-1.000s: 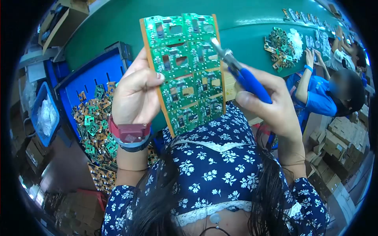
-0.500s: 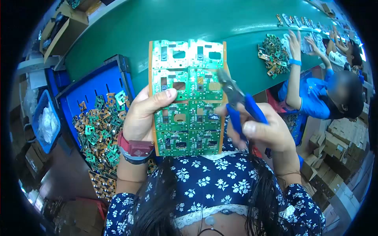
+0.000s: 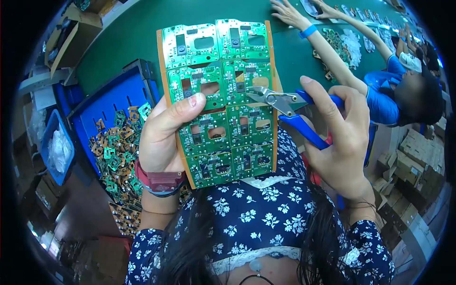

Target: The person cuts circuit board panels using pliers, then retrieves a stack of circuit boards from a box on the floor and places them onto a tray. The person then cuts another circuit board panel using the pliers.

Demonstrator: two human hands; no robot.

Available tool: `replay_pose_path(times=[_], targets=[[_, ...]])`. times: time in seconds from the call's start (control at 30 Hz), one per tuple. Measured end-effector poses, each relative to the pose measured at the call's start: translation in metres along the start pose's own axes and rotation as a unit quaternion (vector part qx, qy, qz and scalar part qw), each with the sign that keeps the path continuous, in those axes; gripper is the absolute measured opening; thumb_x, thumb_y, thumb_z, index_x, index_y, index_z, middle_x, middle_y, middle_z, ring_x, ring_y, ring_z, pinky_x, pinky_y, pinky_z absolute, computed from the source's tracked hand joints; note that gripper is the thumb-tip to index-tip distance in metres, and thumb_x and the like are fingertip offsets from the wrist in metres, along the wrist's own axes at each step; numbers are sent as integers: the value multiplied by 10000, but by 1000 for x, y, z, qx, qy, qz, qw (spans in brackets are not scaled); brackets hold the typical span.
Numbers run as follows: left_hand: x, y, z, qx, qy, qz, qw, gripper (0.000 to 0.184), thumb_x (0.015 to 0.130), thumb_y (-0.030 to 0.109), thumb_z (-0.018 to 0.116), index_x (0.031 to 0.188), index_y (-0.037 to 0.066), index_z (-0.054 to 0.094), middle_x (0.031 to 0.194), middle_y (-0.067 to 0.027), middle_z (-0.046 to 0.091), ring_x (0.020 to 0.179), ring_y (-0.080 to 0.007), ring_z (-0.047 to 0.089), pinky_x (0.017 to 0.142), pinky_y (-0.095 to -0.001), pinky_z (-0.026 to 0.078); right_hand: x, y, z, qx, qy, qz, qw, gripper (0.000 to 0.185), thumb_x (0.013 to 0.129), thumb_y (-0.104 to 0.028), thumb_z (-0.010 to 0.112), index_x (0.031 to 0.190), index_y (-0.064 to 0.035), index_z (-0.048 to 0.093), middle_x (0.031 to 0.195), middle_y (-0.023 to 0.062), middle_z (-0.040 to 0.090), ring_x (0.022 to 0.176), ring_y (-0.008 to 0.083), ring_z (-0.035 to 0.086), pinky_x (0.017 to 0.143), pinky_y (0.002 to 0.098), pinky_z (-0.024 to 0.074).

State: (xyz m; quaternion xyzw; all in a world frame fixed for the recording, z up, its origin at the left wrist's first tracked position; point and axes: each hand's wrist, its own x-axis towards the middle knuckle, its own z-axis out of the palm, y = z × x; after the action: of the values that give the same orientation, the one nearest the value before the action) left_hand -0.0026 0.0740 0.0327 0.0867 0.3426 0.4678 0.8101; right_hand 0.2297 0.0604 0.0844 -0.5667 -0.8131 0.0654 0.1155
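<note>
A green circuit board panel point(image 3: 233, 118), made of several joined boards with brown edge strips, is held up in front of my chest. My left hand point(image 3: 161, 133) grips its left side, thumb pressed on the front and the other fingers hidden behind. From the right, my right hand point(image 3: 342, 137) holds diagonal cutters point(image 3: 285, 102) with blue handles. Their handles are spread and the jaws look parted. The tips lie over the panel's right column, around the second row; whether they touch it I cannot tell.
At left, a blue tray point(image 3: 111, 121) stands near a heap of loose circuit boards point(image 3: 118, 161). A blue bin point(image 3: 58, 147) holds clear plastic. Across the green table point(image 3: 228, 9), a co-worker in a blue shirt point(image 3: 380, 92) reaches out near another board pile point(image 3: 335, 45). Cardboard boxes point(image 3: 411, 152) are stacked right.
The cutters have swung from pointing up to pointing left over the panel, with their handles wider apart. The panel sits higher and slightly tilted. The co-worker's arms now stretch farther left.
</note>
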Motion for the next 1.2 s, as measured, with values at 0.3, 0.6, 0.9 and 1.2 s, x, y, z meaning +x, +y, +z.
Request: replay_pose_path(times=[0.3, 0.6, 0.9, 1.2], targets=[[-1, -3, 8, 42, 23, 42, 998, 429, 891, 65, 570, 1286, -21, 428, 1139, -154, 593, 899, -214, 641, 691, -310, 549, 16, -15, -10, -84, 0, -61, 995, 551, 673, -120, 775, 1202, -171, 629, 936, 103, 513, 858, 276, 519, 749, 374, 416], [1, -4, 9, 46, 36, 18, 998, 406, 885, 48, 572, 1264, -21, 445, 1128, -149, 600, 923, -213, 644, 729, -331, 563, 16, 2, -14, -103, -34, -80, 991, 545, 668, -108, 759, 1196, -166, 639, 926, 97, 508, 795, 271, 503, 715, 384, 408], [-1, -6, 14, 33, 38, 34, 998, 407, 885, 41, 566, 1267, -29, 441, 1134, -156, 600, 935, -226, 649, 736, -340, 566, 20, 5, -17, -110, -31, -98, 989, 549, 661, -104, 763, 1194, -166, 644, 920, 102, 504, 795, 269, 507, 700, 381, 413], [0, -7, 14, 49, 40, 27, 998, 406, 884, 35, 565, 1265, -30, 442, 1128, -159, 601, 925, -223, 651, 743, -334, 570, 19, 7, -15, -118, -25, -101, 988, 568, 635, -145, 792, 1185, -164, 648, 922, 106, 502, 793, 270, 511, 693, 383, 414]])
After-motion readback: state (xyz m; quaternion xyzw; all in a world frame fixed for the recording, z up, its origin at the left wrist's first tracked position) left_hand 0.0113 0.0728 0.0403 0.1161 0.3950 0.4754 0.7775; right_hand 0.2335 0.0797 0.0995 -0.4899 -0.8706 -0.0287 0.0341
